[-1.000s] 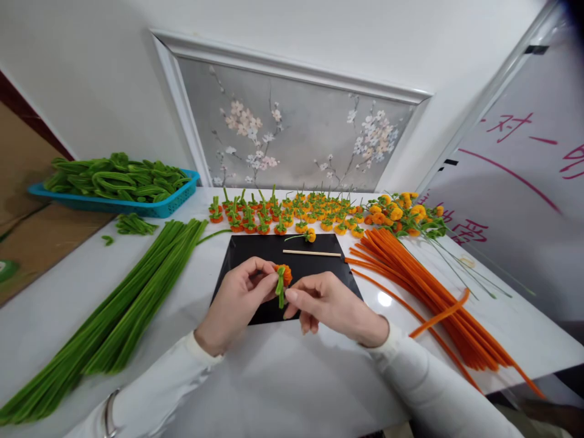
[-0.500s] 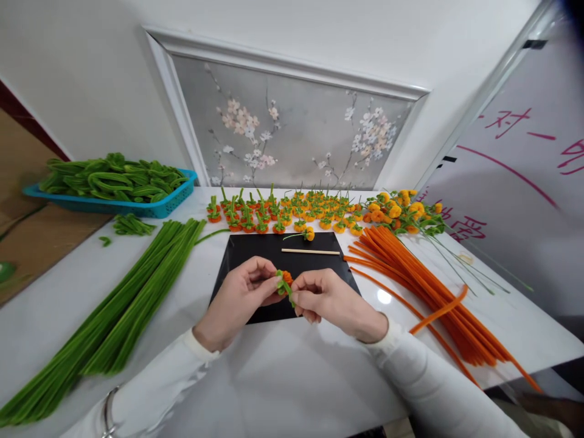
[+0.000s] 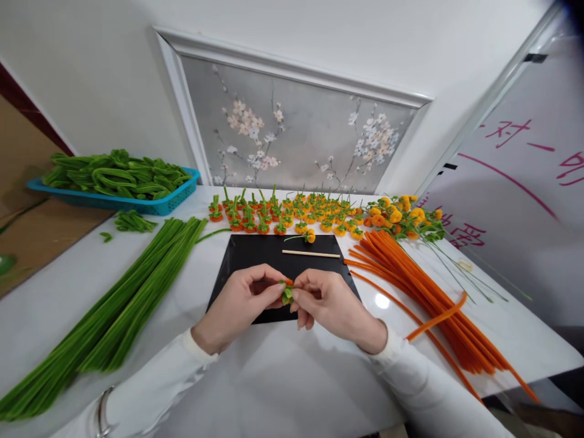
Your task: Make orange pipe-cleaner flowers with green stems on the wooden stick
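Between my two hands is a small pipe-cleaner flower (image 3: 287,293), orange with green leaf loops, held above the front of a black board (image 3: 255,255). The thumb and fingers of my left hand (image 3: 246,298) pinch it from the left. From the right, my right hand (image 3: 331,304) pinches its green part with thumb and forefinger. Fingers hide much of the orange part. On the board behind them lies a thin wooden stick (image 3: 311,253), with a finished yellow flower (image 3: 310,235) at the board's far edge.
Green pipe cleaners (image 3: 132,298) lie at left, orange ones (image 3: 429,298) at right. Rows of small orange and yellow flowers (image 3: 301,210) stand behind the board. A blue basket (image 3: 171,201) holds green loops at back left; stemmed flowers (image 3: 406,216) lie at back right.
The flower has turned in my fingers, so its green loops now face me and less orange shows. My hands have come closer together around it.
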`<state>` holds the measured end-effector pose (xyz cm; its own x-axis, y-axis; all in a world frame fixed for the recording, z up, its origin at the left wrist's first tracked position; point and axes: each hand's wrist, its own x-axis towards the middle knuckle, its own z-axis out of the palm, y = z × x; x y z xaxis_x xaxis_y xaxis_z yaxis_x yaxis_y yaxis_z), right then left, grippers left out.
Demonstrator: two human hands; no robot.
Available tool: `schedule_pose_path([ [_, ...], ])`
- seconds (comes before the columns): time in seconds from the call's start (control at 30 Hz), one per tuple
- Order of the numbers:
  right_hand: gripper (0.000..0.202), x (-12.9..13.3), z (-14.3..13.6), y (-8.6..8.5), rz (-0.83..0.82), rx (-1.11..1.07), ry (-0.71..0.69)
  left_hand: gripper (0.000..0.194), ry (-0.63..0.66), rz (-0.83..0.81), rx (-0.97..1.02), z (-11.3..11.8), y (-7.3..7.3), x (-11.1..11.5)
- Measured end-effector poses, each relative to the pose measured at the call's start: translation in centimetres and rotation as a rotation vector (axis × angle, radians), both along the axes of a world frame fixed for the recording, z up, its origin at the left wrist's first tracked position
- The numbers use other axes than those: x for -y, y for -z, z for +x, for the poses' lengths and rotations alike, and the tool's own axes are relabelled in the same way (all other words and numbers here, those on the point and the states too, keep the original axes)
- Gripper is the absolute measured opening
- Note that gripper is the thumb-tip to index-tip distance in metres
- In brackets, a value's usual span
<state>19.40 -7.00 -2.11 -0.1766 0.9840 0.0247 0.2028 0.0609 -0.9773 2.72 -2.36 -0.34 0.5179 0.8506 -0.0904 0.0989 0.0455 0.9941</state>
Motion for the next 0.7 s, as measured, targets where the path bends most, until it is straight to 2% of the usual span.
schedule_pose_path([
  [0.17, 0.012, -0.2, 0.3, 0.1, -0.108, -0.142, -0.042, 0.021, 0.031, 0.038, -0.034, -0.1, -0.1, -0.1],
  [0.27, 0.014, -0.2, 0.7, -0.2, -0.067, -0.008, -0.033, 0.018, 0.045, 0.115, -0.092, -0.1, 0.0, -0.1],
  [0.37, 0.017, -0.1, 1.0, -0.6, -0.027, 0.113, 0.013, 0.014, 0.049, 0.271, -0.151, -0.1, 0.3, -0.1],
  [0.47, 0.022, -0.2, 0.9, -1.0, -0.215, -0.074, -0.007, 0.014, 0.059, 0.362, -0.151, -0.1, 0.6, -0.1],
  [0.57, 0.026, -0.3, 0.7, -1.2, -0.350, -0.318, 0.000, 0.014, 0.056, 0.287, -0.088, -0.2, 0.7, -0.1],
  [0.7, 0.029, 0.0, 0.2, -1.1, -0.323, -0.406, -0.003, 0.018, 0.029, 0.049, -0.017, -0.2, 0.4, -0.1],
])
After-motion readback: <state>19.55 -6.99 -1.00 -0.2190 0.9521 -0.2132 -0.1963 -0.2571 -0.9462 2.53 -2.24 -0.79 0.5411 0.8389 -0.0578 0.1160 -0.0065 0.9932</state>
